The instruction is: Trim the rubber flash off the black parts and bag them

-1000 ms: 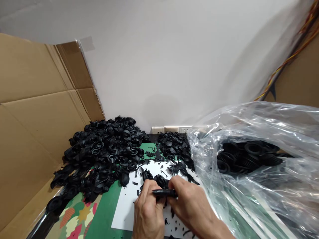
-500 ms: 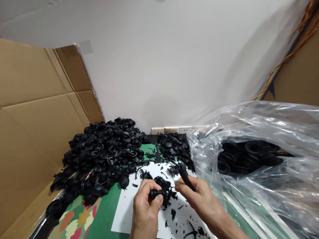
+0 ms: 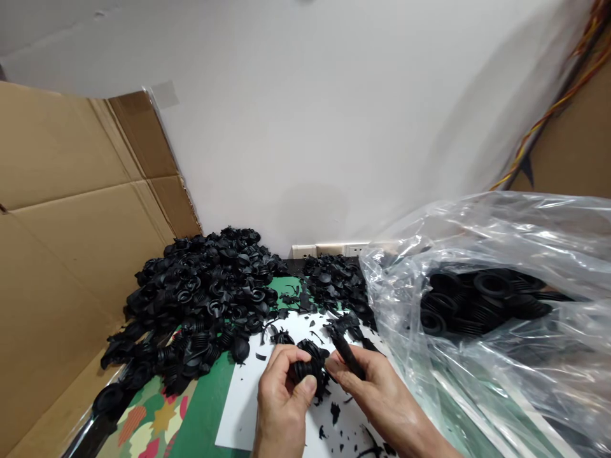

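Note:
My left hand [image 3: 282, 397] pinches a small black ribbed rubber boot [image 3: 302, 369] between thumb and fingers. Close by on its right, my right hand [image 3: 375, 385] is closed around a dark stick-like tool [image 3: 347, 357], whose kind I cannot make out. The thumb and index fingertips of that hand come near the boot; whether they touch it I cannot tell. Under both hands lies a white sheet [image 3: 238, 407], strewn with black rubber scraps [image 3: 335, 412]. More ribbed black pieces sit just behind the held boot.
A large heap of black rubber boots [image 3: 205, 292] rises at the left, beside a cardboard panel [image 3: 86, 210]. Smaller black scraps [image 3: 337, 280] pile up below the wall sockets [image 3: 329, 251]. On the right, a clear plastic bag [image 3: 477, 362] holds black ribbed boots [image 3: 491, 299].
My right hand has moved left, closer to the boot, with the tool still in it. My left hand stays nearly in place, and the boot shows at a different angle.

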The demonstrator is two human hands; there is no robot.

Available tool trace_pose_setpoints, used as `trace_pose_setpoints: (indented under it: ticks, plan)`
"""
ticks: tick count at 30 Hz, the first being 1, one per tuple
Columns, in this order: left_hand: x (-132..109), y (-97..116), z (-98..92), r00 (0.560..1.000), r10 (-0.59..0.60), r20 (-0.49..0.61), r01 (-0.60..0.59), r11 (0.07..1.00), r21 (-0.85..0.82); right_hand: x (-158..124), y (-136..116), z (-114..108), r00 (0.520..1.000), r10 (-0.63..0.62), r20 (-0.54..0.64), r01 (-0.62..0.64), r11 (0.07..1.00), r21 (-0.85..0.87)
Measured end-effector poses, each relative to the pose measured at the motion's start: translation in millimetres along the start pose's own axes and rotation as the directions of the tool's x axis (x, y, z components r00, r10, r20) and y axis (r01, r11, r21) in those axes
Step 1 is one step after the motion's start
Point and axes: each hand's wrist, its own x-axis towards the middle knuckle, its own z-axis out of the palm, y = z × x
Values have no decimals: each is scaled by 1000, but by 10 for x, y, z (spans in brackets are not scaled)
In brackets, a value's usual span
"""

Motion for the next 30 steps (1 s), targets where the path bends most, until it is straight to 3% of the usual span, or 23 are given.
trace_pose_setpoints:
  ticks: [9, 16, 21, 26, 30]
  plan:
    - [-3, -59, 7, 999, 41, -3, -41, 999, -34, -11, 13, 46, 999, 20, 31, -22, 997, 74]
    - [16, -43, -22, 998, -42, 56, 44, 999, -31, -47, 9, 112, 997, 5, 74, -18, 984, 178]
    - [34, -33, -2, 994, -101, 36, 104, 990, -90, -12, 86, 132, 993, 79, 87, -93, 980, 177]
    - [69, -2, -33, 924, -351, 149, 375, 908, -188, 38, 165, 77, 991, 129, -36, -119, 974, 192]
    - [102, 49, -77, 894, -403, 193, 444, 854, -271, 74, 228, -4, 971, 119, -206, -75, 975, 209]
